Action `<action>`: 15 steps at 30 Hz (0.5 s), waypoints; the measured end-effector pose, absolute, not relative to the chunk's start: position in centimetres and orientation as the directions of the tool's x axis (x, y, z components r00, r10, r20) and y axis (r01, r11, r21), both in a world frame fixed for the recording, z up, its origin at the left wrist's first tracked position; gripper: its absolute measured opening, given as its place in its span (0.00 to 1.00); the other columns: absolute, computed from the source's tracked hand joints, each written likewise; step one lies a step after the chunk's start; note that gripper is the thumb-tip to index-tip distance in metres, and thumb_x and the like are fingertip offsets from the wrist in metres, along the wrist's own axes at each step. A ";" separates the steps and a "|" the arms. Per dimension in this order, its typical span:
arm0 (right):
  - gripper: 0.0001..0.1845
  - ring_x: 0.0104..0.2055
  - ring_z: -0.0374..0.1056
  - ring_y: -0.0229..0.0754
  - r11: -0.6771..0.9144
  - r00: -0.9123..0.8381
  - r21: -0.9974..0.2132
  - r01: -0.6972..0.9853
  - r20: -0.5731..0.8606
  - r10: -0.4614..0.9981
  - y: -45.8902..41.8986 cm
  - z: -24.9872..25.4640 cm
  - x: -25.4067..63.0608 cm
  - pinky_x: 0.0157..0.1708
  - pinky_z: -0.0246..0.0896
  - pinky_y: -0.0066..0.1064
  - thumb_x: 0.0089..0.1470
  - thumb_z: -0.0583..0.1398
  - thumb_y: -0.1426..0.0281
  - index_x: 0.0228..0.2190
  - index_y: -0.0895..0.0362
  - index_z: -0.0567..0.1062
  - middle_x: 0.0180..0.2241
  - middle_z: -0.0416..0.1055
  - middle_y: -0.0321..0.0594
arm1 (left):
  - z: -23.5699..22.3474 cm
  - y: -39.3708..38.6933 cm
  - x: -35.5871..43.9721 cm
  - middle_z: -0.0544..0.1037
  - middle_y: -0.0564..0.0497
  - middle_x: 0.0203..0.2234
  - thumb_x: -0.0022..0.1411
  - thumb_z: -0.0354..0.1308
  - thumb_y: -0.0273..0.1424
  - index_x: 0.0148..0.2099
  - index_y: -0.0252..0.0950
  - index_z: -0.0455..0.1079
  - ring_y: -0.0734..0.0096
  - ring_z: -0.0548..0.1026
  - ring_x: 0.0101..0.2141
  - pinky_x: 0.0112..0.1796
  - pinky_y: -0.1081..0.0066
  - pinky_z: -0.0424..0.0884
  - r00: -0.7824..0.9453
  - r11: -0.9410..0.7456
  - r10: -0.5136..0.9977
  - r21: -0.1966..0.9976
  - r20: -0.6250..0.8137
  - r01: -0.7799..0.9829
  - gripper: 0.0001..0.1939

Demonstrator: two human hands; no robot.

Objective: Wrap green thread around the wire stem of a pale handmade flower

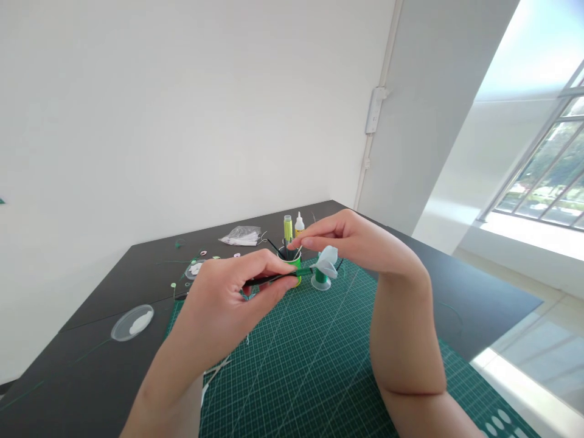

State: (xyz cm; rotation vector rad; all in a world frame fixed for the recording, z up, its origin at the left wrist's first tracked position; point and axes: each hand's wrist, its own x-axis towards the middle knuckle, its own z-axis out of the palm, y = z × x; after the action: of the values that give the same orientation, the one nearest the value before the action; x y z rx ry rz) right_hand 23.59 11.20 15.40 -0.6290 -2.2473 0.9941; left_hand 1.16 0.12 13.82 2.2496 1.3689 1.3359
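Observation:
My left hand (241, 292) is closed, thumb and fingers pinching the green stem of a pale blue artificial flower (327, 261). A thin black length (262, 280) runs through the same grip; whether it is part of the stem or a separate tool I cannot tell. Over a green cup (296, 263) holding tools, my right hand (344, 237) has its thumb and fingers brought together at a thin pale stick (298, 250) that stands in the cup. Behind and below the flower is a green spool (321, 283), partly hidden by it.
A green cutting mat (292, 365) lies on the dark table (104, 280). Scissors (216, 369) are beside my left forearm. Farther off stand a glue bottle (299, 224) and a yellow-green tube (288, 227), near a plastic bag (241, 236). A clear dish (132, 323) sits left.

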 end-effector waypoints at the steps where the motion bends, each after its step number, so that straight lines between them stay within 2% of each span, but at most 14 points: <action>1: 0.15 0.29 0.64 0.35 0.597 -0.732 -0.782 0.181 0.298 0.613 11.3 15.4 23.7 0.28 0.56 0.29 0.65 0.65 0.61 0.41 0.56 0.89 0.33 0.81 0.42 | 13.8 0.2 1.2 0.81 0.58 0.23 0.66 0.68 0.29 0.38 0.43 0.84 0.78 0.71 0.22 0.23 0.77 0.65 0.145 -0.546 0.787 0.567 0.600 0.616 0.04; 3: 0.14 0.26 0.59 0.33 0.585 -0.770 -0.790 0.184 0.255 0.585 11.4 15.4 23.7 0.26 0.51 0.29 0.64 0.66 0.61 0.36 0.57 0.88 0.28 0.76 0.38 | 13.7 0.2 1.2 0.81 0.58 0.23 0.66 0.68 0.30 0.38 0.43 0.84 0.78 0.73 0.22 0.23 0.77 0.66 0.090 -0.519 0.792 0.588 0.604 0.620 0.04; 5: 0.14 0.24 0.51 0.32 0.582 -0.797 -0.791 0.187 0.225 0.561 11.5 15.4 23.7 0.23 0.45 0.29 0.63 0.66 0.61 0.32 0.58 0.87 0.22 0.67 0.34 | 13.7 0.4 1.2 0.82 0.58 0.24 0.66 0.68 0.31 0.37 0.44 0.83 0.76 0.76 0.23 0.23 0.78 0.68 0.034 -0.499 0.789 0.608 0.613 0.618 0.04; 8: 0.16 0.22 0.45 0.31 0.600 -0.832 -0.776 0.197 0.191 0.521 11.7 15.4 23.7 0.20 0.39 0.29 0.65 0.64 0.62 0.38 0.59 0.88 0.19 0.58 0.30 | 13.6 0.7 1.2 0.86 0.58 0.27 0.66 0.67 0.31 0.38 0.44 0.82 0.74 0.81 0.27 0.26 0.78 0.72 -0.030 -0.477 0.784 0.634 0.619 0.609 0.03; 11: 0.18 0.22 0.46 0.32 0.633 -0.871 -0.749 0.194 0.166 0.463 11.8 15.4 23.8 0.19 0.40 0.29 0.67 0.61 0.62 0.47 0.58 0.88 0.20 0.61 0.31 | 13.5 1.0 1.2 0.87 0.58 0.30 0.67 0.67 0.33 0.43 0.46 0.83 0.74 0.82 0.28 0.27 0.78 0.74 -0.087 -0.446 0.786 0.660 0.612 0.605 0.04; 13: 0.19 0.23 0.50 0.32 0.629 -0.883 -0.755 0.186 0.152 0.444 11.9 15.3 23.9 0.20 0.44 0.29 0.67 0.61 0.61 0.47 0.58 0.88 0.22 0.65 0.34 | 13.5 1.2 1.2 0.87 0.57 0.31 0.67 0.67 0.32 0.44 0.46 0.83 0.74 0.82 0.29 0.28 0.79 0.76 -0.108 -0.438 0.789 0.677 0.605 0.592 0.05; 15: 0.18 0.24 0.56 0.33 0.596 -0.845 -0.783 0.180 0.187 0.501 12.0 15.2 24.0 0.23 0.50 0.29 0.67 0.62 0.59 0.44 0.56 0.88 0.23 0.66 0.34 | 13.5 1.3 1.1 0.87 0.57 0.31 0.67 0.67 0.31 0.41 0.45 0.83 0.75 0.82 0.28 0.30 0.79 0.77 -0.113 -0.446 0.791 0.693 0.601 0.567 0.04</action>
State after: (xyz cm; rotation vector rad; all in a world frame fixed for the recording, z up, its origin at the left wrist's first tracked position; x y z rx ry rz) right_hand 24.01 12.05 15.23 -0.5464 -2.4374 1.1332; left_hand 1.08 1.29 13.53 1.9399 1.5215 1.5889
